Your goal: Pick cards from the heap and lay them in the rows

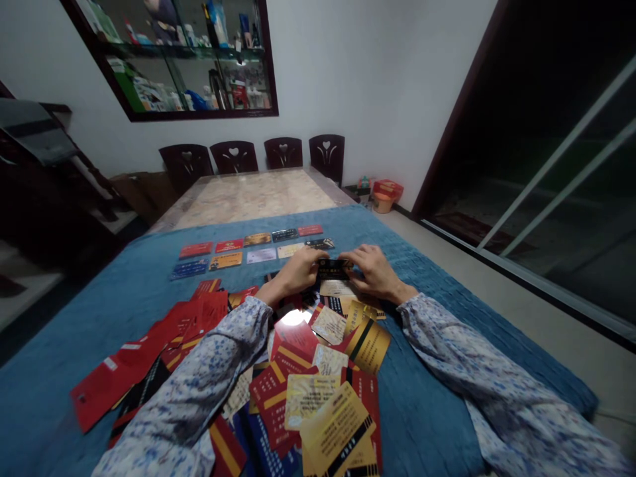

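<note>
Your black card (334, 268) bore gold lettering; on the blue quilted cloth (99, 298) beneath it lay red and gold cards (298, 391), some black-striped, and your sleeves (209, 377) above the cloth were white, speckled blue.

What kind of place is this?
Probably a home dining room: a long table, a row of dark wooden chairs at its far end, and a glass-shelved wall cabinet holding bottles and boxes.

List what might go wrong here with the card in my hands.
1. The black card, pinched by the left hand and right hand, may slip into the loose pile beneath.
2. The left sleeve could drag pile cards across the blue cloth.
3. Reaching forward may nudge the neat rows.
</note>
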Tool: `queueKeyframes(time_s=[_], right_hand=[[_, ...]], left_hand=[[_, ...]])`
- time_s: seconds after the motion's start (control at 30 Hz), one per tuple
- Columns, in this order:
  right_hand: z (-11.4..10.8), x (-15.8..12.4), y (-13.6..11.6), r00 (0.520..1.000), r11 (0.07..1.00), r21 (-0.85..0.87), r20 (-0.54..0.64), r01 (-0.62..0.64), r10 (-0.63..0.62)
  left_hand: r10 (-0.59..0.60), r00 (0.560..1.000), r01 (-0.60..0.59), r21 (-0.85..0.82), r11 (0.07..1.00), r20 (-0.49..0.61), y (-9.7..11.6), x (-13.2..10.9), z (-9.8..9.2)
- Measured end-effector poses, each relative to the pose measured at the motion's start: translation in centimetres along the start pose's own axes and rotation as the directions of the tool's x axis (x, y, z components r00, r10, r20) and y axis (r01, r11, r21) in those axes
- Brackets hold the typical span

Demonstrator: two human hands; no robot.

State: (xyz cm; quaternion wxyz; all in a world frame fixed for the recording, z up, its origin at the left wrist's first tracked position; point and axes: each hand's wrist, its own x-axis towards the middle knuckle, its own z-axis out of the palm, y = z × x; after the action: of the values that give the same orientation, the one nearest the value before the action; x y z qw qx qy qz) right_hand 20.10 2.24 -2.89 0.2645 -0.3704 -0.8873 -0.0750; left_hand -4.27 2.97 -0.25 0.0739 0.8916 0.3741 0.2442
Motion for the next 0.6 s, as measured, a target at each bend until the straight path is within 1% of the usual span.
queueKeyframes(time_s=[0.13,0.23,0.6], right_hand=[[-0.17,-0.09,-0.11,1.0,0.998,-0.053,0.025,0.019,-0.018],[-0.26,-0.13,-0.08,0.998,0.996,-0.078,0.053,0.035,-0.031],[-0.11,-0.22,0.15,0.995,0.993,-0.091,0.072,0.072,-0.066]], left_hand=[[0.011,1.0,-0.011,0.051,0.999,-0.012,-0.02,-0.07,0.18],[0.007,1.0,-0.007,0.083,0.997,0.002,-0.09,-0.08,0.39],[-0.056,0.998,0.056,0.109,0.993,0.006,0.04,-0.18,0.86]])
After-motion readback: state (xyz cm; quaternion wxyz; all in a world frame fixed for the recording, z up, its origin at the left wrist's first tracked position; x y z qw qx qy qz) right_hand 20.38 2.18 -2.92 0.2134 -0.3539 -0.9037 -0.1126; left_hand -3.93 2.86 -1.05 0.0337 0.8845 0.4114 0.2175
